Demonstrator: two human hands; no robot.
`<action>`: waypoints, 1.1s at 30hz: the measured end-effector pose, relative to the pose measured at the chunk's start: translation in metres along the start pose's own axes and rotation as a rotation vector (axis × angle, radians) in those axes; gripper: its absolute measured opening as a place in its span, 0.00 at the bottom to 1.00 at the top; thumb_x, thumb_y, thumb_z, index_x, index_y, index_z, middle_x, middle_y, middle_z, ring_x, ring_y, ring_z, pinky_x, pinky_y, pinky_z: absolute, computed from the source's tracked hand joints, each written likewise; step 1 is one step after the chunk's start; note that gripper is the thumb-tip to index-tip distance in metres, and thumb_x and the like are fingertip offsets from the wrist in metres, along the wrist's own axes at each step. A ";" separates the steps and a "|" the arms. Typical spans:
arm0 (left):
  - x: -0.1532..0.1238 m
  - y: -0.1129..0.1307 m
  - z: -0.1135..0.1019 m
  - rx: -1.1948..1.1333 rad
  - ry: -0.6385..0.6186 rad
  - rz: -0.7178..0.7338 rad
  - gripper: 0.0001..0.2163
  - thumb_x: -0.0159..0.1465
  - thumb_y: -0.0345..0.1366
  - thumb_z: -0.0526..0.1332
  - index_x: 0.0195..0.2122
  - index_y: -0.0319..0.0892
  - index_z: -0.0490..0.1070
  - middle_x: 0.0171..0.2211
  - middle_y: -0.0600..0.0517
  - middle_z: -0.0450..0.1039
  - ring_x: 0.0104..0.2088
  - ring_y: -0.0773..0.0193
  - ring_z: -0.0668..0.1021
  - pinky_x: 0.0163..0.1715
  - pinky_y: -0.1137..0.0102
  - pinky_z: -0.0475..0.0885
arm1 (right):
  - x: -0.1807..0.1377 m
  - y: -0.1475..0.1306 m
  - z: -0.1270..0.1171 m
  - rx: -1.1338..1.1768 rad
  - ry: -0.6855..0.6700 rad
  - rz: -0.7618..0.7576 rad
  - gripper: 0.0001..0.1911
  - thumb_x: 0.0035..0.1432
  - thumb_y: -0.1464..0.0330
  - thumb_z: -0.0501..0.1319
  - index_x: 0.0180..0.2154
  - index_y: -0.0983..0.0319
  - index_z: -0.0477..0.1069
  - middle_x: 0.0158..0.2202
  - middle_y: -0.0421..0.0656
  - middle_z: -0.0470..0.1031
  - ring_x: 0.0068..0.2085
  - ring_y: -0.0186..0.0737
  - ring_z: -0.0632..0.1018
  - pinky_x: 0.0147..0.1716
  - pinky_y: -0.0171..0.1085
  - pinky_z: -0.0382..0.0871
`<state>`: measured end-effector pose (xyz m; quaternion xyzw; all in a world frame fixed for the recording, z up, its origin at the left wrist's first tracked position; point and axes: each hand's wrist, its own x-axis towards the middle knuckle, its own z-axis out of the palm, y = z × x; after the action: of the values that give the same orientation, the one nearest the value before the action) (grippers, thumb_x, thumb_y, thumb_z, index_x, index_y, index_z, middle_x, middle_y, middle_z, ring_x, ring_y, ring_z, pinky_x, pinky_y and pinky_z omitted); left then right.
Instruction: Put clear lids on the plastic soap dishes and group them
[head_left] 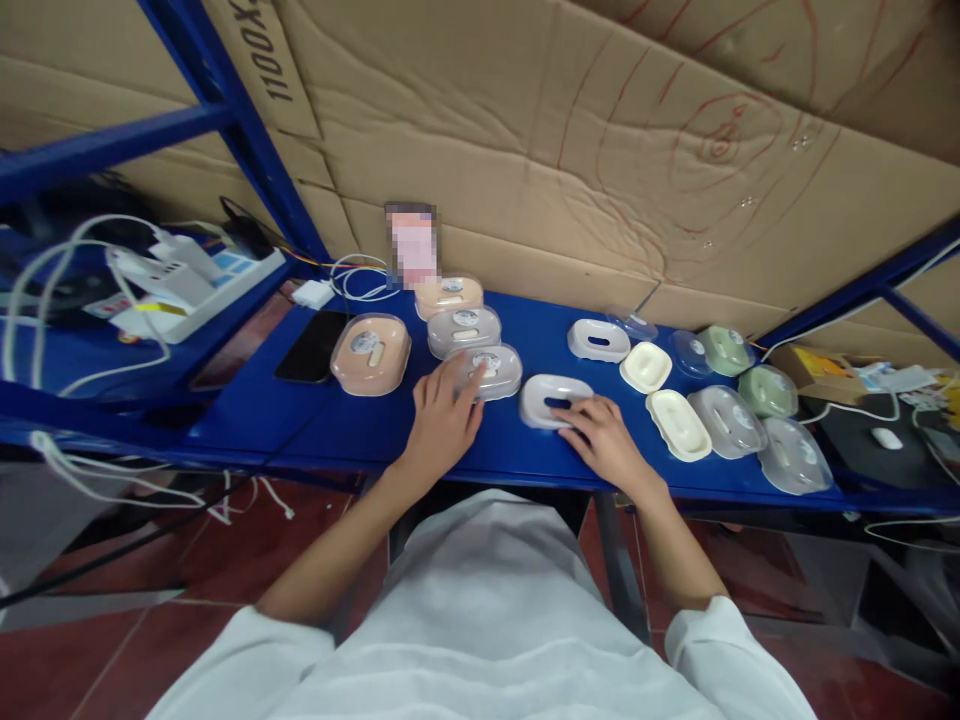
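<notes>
Now left hand (441, 420) on lidded case (491, 370), right hand (604, 440) on tray (551, 398)

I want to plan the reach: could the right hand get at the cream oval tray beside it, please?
Probably yes: the right hand rests on a white holder, and the cream oval tray lies uncovered just to its right on the blue shelf.

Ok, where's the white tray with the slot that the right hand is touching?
In the head view, the white slotted tray lies on the blue shelf just right of centre, under the right hand, beside the clear-lidded case the left hand touches.
</notes>
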<state>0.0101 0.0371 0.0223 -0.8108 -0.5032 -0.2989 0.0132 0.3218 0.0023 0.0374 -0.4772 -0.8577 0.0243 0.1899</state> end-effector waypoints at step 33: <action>0.225 -0.148 0.018 -0.309 0.070 -0.704 0.61 0.56 0.41 0.78 0.79 0.31 0.35 0.73 0.23 0.56 0.74 0.33 0.64 0.72 0.43 0.58 | 0.037 -0.029 0.021 0.045 0.074 -0.042 0.21 0.79 0.56 0.55 0.62 0.55 0.77 0.63 0.49 0.78 0.64 0.50 0.76 0.63 0.51 0.69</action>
<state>-0.0325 0.2979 0.0776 -0.5701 -0.6990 -0.3849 -0.1955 0.2732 0.0197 0.0355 -0.4553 -0.8591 0.0221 0.2328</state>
